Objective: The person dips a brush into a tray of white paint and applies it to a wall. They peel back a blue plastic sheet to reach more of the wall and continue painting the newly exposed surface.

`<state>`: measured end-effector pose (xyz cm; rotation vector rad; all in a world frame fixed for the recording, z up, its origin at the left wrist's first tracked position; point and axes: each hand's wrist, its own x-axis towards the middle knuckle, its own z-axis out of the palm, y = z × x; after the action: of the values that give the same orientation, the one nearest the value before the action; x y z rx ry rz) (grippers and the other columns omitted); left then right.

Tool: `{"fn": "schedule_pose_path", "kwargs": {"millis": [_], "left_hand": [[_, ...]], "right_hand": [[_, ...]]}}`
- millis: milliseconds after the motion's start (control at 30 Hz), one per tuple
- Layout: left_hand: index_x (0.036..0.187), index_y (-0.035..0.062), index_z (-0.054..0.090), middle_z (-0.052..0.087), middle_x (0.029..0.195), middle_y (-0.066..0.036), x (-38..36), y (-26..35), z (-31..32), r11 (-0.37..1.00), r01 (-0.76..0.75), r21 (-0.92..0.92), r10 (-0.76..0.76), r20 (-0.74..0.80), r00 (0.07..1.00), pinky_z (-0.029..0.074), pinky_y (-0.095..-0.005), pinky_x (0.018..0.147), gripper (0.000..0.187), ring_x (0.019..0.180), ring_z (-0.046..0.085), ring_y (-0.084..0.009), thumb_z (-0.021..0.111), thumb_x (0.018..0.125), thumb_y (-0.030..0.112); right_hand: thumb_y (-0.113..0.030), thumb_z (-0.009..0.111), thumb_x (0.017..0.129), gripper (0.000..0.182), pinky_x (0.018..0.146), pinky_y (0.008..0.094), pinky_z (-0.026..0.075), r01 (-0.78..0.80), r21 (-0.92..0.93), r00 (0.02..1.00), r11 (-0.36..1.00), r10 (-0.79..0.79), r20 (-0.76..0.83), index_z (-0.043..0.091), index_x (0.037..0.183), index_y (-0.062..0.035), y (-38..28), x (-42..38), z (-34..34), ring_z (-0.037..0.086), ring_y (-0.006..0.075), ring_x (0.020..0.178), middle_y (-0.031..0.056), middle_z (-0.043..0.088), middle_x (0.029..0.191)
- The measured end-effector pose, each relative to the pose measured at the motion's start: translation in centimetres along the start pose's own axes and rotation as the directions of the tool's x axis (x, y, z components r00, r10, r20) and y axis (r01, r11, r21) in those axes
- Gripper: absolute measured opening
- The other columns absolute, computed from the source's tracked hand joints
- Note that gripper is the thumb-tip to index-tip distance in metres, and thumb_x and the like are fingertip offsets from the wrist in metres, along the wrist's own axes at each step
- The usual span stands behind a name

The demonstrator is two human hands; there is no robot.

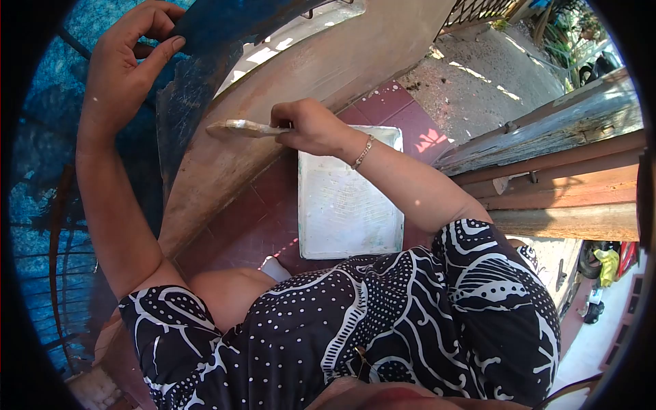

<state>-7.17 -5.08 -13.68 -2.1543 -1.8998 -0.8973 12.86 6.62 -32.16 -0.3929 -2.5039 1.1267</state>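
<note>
My left hand is raised at the upper left, its thumb and fingers closed on the edge of a dark blue sheet with a ragged lower edge. In my right hand, a pale-handled paintbrush points left, its tip right at the low beige wall. Below that hand, a white paint tray with a ribbed, paint-smeared bottom lies on the dark red tiles. My right forearm passes over the tray's upper right corner.
Bright blue netting with dark bars fills the left side. Weathered wooden beams jut in from the right. Concrete ground extends beyond the tiles, with plants at the top right and a metal lattice above the wall.
</note>
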Motion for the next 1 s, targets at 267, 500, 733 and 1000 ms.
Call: {"fn": "schedule_pose_path", "kwargs": {"millis": [267, 500, 733, 1000], "left_hand": [[0.083, 0.0004, 0.054, 0.059, 0.114, -0.006, 0.0, 0.1, 0.2, 0.999, 0.007, -0.046, -0.007, -0.001, 1.000, 0.049, -0.0235, 0.071, 0.008, 0.084, 0.057, -0.0086, 0.062, 0.084, 0.003], [0.082, 0.0012, 0.054, 0.059, 0.112, -0.006, 0.2, 0.3, 0.3, 1.000, -0.023, -0.015, 0.023, -0.022, 1.000, 0.048, -0.0234, 0.070, 0.009, 0.084, 0.057, -0.0088, 0.062, 0.084, 0.004], [0.082, 0.0015, 0.053, 0.059, 0.112, -0.006, 0.3, 0.3, 0.2, 1.000, -0.009, -0.003, 0.009, 0.010, 1.000, 0.046, -0.0236, 0.068, 0.010, 0.083, 0.057, -0.0087, 0.062, 0.084, 0.006], [0.083, 0.0023, 0.053, 0.059, 0.113, -0.006, 0.1, 0.2, 0.2, 1.000, 0.004, 0.007, -0.004, -0.003, 1.000, 0.046, -0.0237, 0.069, 0.010, 0.083, 0.056, -0.0083, 0.062, 0.084, 0.007]], "right_hand": [[-0.004, 0.070, 0.073, 0.021, 0.041, 0.0254, 0.044, -0.320, 0.326, 0.734, 0.889, 0.451, -0.508, 0.059, 0.090, 0.0035, 7.4, -5.5, -13.1, 0.058, 0.0141, 0.049, 0.0093, 0.062, 0.072], [-0.002, 0.064, 0.076, 0.017, 0.043, 0.0275, 0.045, -0.337, 0.229, 0.467, 0.913, 0.374, -0.802, 0.052, 0.088, 0.0017, 9.1, -1.9, -8.2, 0.055, 0.0142, 0.051, 0.0082, 0.057, 0.072], [-0.002, 0.059, 0.076, 0.027, 0.069, 0.0444, 0.044, -0.079, 0.066, 0.915, 0.995, 0.098, -0.392, 0.041, 0.096, -0.0007, -3.2, -3.5, 8.1, 0.054, 0.0416, 0.081, 0.0218, 0.049, 0.094], [-0.008, 0.061, 0.075, 0.014, 0.071, 0.0405, 0.048, -0.043, 0.106, 0.999, 0.993, 0.043, 0.009, 0.058, 0.086, 0.0010, -0.5, -2.1, 9.0, 0.061, 0.0383, 0.080, 0.0208, 0.062, 0.081]]}}
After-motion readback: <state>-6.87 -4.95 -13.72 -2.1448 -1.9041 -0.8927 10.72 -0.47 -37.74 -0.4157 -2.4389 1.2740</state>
